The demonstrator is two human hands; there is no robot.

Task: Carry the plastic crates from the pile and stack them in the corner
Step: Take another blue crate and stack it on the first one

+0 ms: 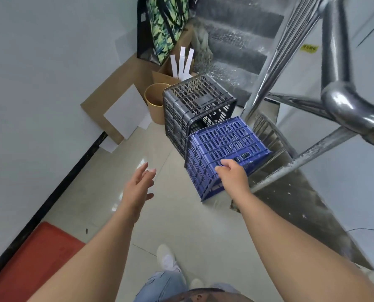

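A blue plastic crate (223, 151) stands upside down and tilted on the tiled floor, leaning against a taller black plastic crate (194, 105) behind it, also bottom up. My right hand (233, 174) rests on the blue crate's near top edge, fingers curled over the rim. My left hand (139, 186) hovers open over the floor to the left of the blue crate, apart from it, fingers spread.
A steel stair railing (290, 68) runs close on the right of the crates, with grey steps (236, 35) behind. Cardboard sheets (114, 99), a round tan bin (155, 101) and a camouflage bag (166, 25) lean at the left wall. A red mat (37, 258) lies at lower left.
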